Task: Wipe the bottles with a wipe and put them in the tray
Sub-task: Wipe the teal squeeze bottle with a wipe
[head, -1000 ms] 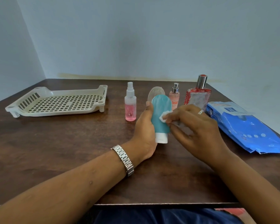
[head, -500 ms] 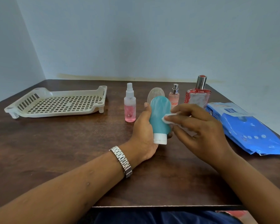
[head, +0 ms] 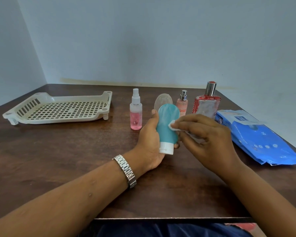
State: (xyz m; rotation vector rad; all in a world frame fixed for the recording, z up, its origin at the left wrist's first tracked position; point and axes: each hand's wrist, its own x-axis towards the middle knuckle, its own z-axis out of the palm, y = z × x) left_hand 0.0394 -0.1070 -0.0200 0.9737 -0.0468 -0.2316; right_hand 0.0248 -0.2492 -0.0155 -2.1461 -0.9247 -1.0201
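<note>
Hazard: the tray [head: 107, 98] stands well left of my fingers, so this smooth, damp bottle could slip on the carry across the table [head: 75, 151]. My left hand [head: 150, 141] has its fingers clamped round the teal bottle [head: 167, 117], white cap downward. My right hand [head: 208, 135] has its fingers pinching the small white wipe [head: 173, 125] against the bottle's side.

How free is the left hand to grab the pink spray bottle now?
Probably not yet: the left hand grips the teal bottle. The path looks open: the pink spray bottle stands just beyond, nothing between.
</note>
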